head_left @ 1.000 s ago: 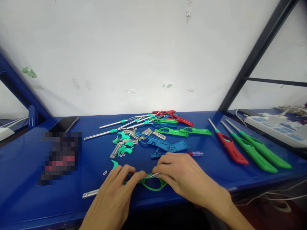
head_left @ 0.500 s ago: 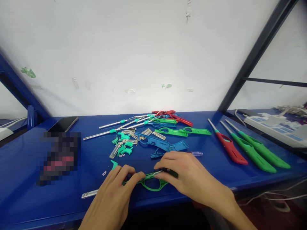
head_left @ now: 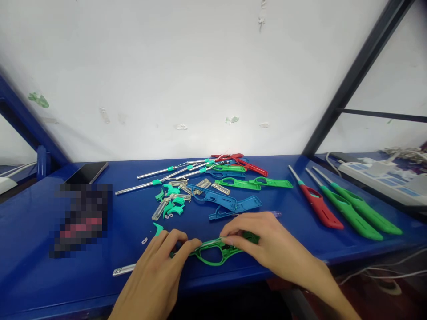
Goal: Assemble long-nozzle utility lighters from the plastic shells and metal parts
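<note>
My left hand (head_left: 156, 266) is closed round the front end of a green lighter casing half (head_left: 213, 262) at the table's near edge. A metal lighter tube (head_left: 124, 270) sticks out to the left from under this hand. With thumb and forefinger together, my right hand (head_left: 258, 238) pinches a thin pale wire (head_left: 211, 242) that runs along the casing's upper edge. The casing lies with its inner side up, its trigger loop between my hands. Part of its handle is hidden behind my right hand. A teal trigger (head_left: 158, 229) lies just beyond my left hand.
Blue casing halves (head_left: 216, 198), clear fuel tanks (head_left: 160, 209), teal triggers (head_left: 175, 209) and metal tubes (head_left: 138, 189) lie beyond my hands. A screwdriver (head_left: 275, 214) is behind my right hand. Whole lighters (head_left: 322, 209) lie right, a phone (head_left: 86, 172) left, a power strip (head_left: 380, 178) far right.
My right hand has shifted slightly right along the casing, so more of the pale wire and the casing's handle shows. My left hand has stayed in place.
</note>
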### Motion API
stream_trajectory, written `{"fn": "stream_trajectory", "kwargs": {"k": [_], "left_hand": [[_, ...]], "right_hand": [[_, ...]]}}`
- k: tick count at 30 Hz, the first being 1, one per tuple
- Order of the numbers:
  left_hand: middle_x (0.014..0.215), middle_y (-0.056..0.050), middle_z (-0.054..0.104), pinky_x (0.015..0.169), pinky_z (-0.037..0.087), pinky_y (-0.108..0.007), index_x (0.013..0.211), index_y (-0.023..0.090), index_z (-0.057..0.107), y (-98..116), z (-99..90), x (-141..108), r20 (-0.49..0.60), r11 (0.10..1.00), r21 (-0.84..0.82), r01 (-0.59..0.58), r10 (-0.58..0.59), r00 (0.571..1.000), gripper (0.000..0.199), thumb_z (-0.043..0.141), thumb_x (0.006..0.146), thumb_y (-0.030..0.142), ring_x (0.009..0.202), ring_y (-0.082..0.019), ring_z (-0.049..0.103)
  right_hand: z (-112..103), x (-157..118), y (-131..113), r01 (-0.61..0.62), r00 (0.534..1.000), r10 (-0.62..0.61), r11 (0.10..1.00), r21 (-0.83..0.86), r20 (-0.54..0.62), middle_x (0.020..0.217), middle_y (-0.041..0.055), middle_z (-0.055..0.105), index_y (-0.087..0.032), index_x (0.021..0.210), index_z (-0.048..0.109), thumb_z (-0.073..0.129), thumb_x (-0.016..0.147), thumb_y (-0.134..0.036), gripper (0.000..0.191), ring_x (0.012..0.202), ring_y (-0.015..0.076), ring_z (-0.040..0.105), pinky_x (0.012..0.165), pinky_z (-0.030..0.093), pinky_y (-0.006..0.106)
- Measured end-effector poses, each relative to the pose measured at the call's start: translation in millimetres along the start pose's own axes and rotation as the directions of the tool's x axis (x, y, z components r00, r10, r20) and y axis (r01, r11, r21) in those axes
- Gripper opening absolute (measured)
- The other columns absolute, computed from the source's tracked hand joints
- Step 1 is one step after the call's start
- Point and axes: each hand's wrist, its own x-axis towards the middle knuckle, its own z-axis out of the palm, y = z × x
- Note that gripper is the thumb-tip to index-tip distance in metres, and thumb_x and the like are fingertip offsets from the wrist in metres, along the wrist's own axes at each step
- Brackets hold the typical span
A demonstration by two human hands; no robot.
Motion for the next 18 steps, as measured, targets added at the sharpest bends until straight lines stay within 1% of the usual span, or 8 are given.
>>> {"fn": "stream_trajectory", "kwargs": {"k": [2, 5, 9, 13, 15, 18], "left_hand": [[0.113, 0.001, 0.068, 0.086, 0.051, -0.035, 0.131, 0.035, 0.063, -0.1, 1.1, -1.8, 0.013, 1.000, -0.005, 0.012, -0.012, 1.000, 0.065, 0.039, 0.088, -0.007, 0.092, -0.020, 0.064], [0.115, 0.000, 0.068, 0.088, 0.051, -0.036, 0.133, 0.035, 0.063, -0.2, 2.5, -4.2, 0.026, 1.000, -0.008, 0.030, -0.029, 0.999, 0.065, 0.039, 0.090, -0.006, 0.094, -0.020, 0.064], [0.113, 0.000, 0.068, 0.086, 0.051, -0.036, 0.132, 0.034, 0.063, -0.1, 2.3, -3.9, 0.014, 1.000, -0.011, 0.023, -0.022, 1.000, 0.062, 0.038, 0.091, -0.006, 0.092, -0.020, 0.064], [0.113, 0.000, 0.068, 0.086, 0.052, -0.035, 0.132, 0.034, 0.062, -0.1, 0.6, -1.8, 0.022, 1.000, -0.010, 0.014, -0.014, 1.000, 0.063, 0.038, 0.090, -0.007, 0.092, -0.019, 0.064], [0.113, 0.000, 0.068, 0.087, 0.052, -0.035, 0.132, 0.034, 0.062, -0.2, 0.2, -1.5, 0.028, 1.000, -0.006, 0.012, -0.012, 1.000, 0.063, 0.038, 0.090, -0.007, 0.093, -0.019, 0.065], [0.112, 0.000, 0.068, 0.087, 0.051, -0.036, 0.132, 0.032, 0.062, -0.3, 0.6, -2.1, 0.022, 1.000, 0.018, -0.011, 0.011, 1.000, 0.062, 0.038, 0.091, -0.007, 0.092, -0.019, 0.065]], "right_hand": [[0.7, -0.2, 0.9, -0.009, 1.000, 0.008, 1.000, 0.015, 0.011, 0.098, -0.0069, 0.082, -0.027, 0.100, 0.079, 0.071, 0.104, -0.028, 0.009, 0.086, 0.0123, 0.074, 0.081, 0.051, 0.022], [2.9, -0.9, 2.6, -0.012, 1.000, 0.012, 1.000, 0.011, -0.011, 0.099, -0.0066, 0.082, -0.028, 0.102, 0.079, 0.072, 0.103, -0.026, 0.007, 0.088, 0.0132, 0.074, 0.083, 0.051, 0.023], [3.8, -3.9, 3.2, -0.009, 1.000, 0.008, 1.000, -0.019, -0.029, 0.098, -0.0066, 0.082, -0.029, 0.103, 0.079, 0.072, 0.103, -0.026, 0.008, 0.088, 0.0139, 0.073, 0.085, 0.050, 0.025], [1.6, -10.2, 4.4, -0.006, 1.000, 0.006, 1.000, -0.018, 0.004, 0.098, -0.0051, 0.081, -0.029, 0.106, 0.078, 0.075, 0.101, -0.033, 0.007, 0.089, 0.0155, 0.071, 0.083, 0.050, 0.026], [1.3, -13.4, 6.7, -0.003, 1.000, 0.003, 1.000, 0.007, 0.019, 0.100, -0.0044, 0.080, -0.029, 0.108, 0.078, 0.079, 0.098, -0.033, 0.010, 0.091, 0.0158, 0.071, 0.085, 0.051, 0.026], [4.0, -17.0, 11.8, 0.021, 1.000, -0.022, 0.999, 0.048, 0.022, 0.103, -0.0034, 0.080, -0.028, 0.108, 0.079, 0.078, 0.099, -0.030, 0.009, 0.093, 0.0155, 0.072, 0.088, 0.052, 0.025]]}}
